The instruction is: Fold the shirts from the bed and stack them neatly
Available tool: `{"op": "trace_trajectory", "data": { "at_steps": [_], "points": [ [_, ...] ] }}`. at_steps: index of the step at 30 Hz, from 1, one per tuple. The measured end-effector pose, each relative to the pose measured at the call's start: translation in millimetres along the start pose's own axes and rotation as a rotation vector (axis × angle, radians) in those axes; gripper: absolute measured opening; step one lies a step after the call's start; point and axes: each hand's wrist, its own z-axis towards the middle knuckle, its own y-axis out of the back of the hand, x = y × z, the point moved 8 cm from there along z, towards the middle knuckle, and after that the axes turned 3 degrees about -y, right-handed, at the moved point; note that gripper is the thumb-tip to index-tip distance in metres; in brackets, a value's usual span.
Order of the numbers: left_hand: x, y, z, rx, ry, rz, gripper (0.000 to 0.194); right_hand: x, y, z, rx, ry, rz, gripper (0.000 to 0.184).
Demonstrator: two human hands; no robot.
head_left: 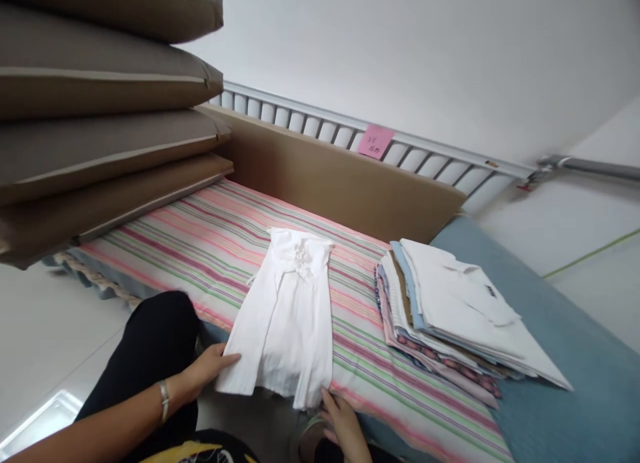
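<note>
A white blouse (pixel 295 316) lies on a striped cloth, its long sleeves folded inward over the body. Ruffled trim shows near its collar end, which points away from me. My left hand (pixel 210 368) pinches the blouse's lower left edge, at a sleeve end. At the lower right corner, my right hand (pixel 343 419) has its fingertips closed on the hem; part of this hand is cut off by the frame. To the right rests a stack of folded shirts (pixel 460 296), white on top with blue, brown, pink and patterned ones below.
Striped cloth (pixel 210 249) covers the bed, with a blue-grey sheet (pixel 575 356) at right. Large brown cushions (pixel 110 89) are piled at left. A brown board (pixel 340 183) leans along the white rail (pixel 310 109), which bears a pink note (pixel 376 141).
</note>
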Motion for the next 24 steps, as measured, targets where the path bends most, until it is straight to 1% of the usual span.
{"op": "trace_trajectory", "data": {
  "at_steps": [1, 3, 5, 8, 10, 13, 15, 17, 19, 20, 22, 24],
  "points": [
    [2, 0.4, 0, 0.011, -0.001, -0.02, 0.051, -2, -3, 2, 0.014, -0.01, 0.196, 0.058],
    [4, -0.3, 1, 0.035, -0.01, -0.046, 0.054, -8, -13, 7, 0.069, -0.083, 0.582, 0.06],
    [3, -3.7, 1, 0.078, -0.034, -0.068, 0.055, -10, -24, 9, 0.099, -0.127, 0.771, 0.065],
    [-5, -7.3, -4, 0.126, -0.064, -0.104, 0.056, -10, -32, 7, 0.091, -0.145, 0.902, 0.061],
    [-14, -7.5, -11, 0.127, -0.065, -0.125, 0.058, -6, -29, 1, 0.062, -0.119, 0.919, 0.056],
    [-36, -9.2, -26, 0.108, -0.071, -0.146, 0.06, 8, -11, -14, -0.05, -0.055, 0.885, 0.053],
    [-58, -13.4, -39, 0.099, -0.107, -0.145, 0.058, 24, 6, -27, -0.139, -0.003, 0.853, 0.06],
    [-85, -19.0, -54, 0.088, -0.151, -0.138, 0.055, 43, 23, -41, -0.233, 0.065, 0.821, 0.071],
    [-109, -24.1, -69, 0.074, -0.179, -0.13, 0.053, 64, 36, -57, -0.315, 0.168, 0.802, 0.08],
    [-120, -26.0, -77, 0.07, -0.192, -0.126, 0.052, 72, 41, -65, -0.347, 0.223, 0.792, 0.082],
    [-135, -27.3, -93, 0.07, -0.207, -0.101, 0.05, 84, 47, -81, -0.373, 0.292, 0.74, 0.077],
    [-140, -24.1, -109, 0.09, -0.217, -0.051, 0.047, 84, 49, -97, -0.356, 0.284, 0.644, 0.066]
  ]
}}
